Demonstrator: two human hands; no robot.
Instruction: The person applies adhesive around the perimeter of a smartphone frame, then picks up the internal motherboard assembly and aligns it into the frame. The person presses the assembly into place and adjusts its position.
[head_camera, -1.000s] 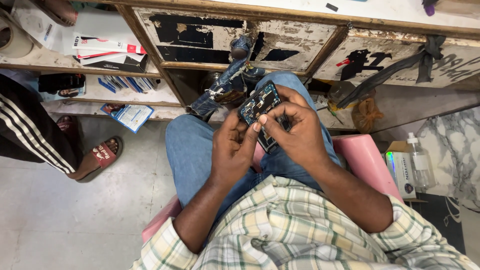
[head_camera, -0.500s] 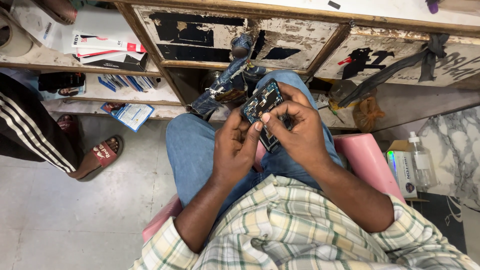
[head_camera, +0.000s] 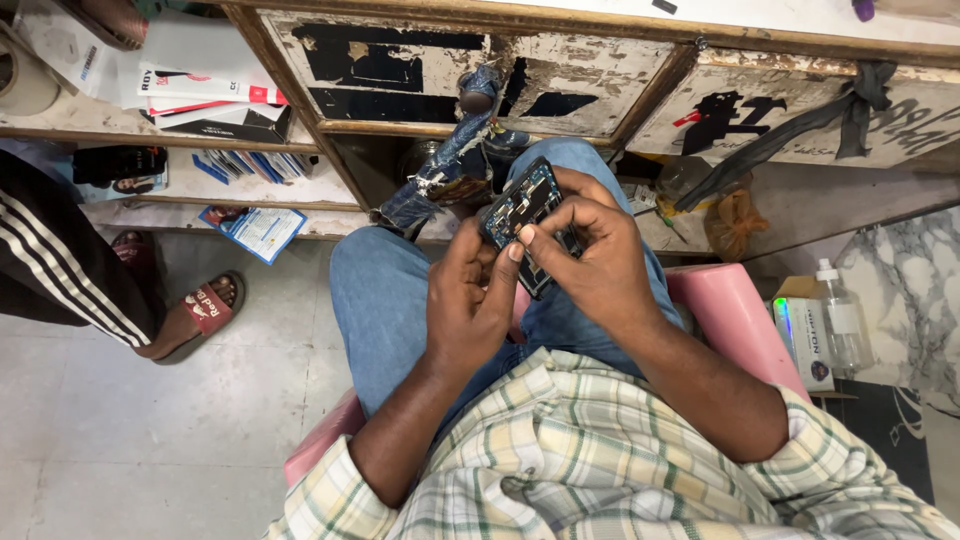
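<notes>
Black opened phone (head_camera: 520, 205) gripped over lap: left hand (head_camera: 470, 300) clasps lower edge, right hand (head_camera: 590, 255) pinches inner part. Mid-disassembly, apparently; next move needs steady fingertip pull.

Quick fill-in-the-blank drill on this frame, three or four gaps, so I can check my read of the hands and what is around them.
1. Both hands, the left hand and the right hand, hold an opened ____ with its insides showing.
2. The person sits on a ____ coloured stool.
3. The clear pump bottle stands to the person's ____.
4. The sandalled foot on the floor belongs to ____ person.

Missing words: phone; pink; right; another
</notes>
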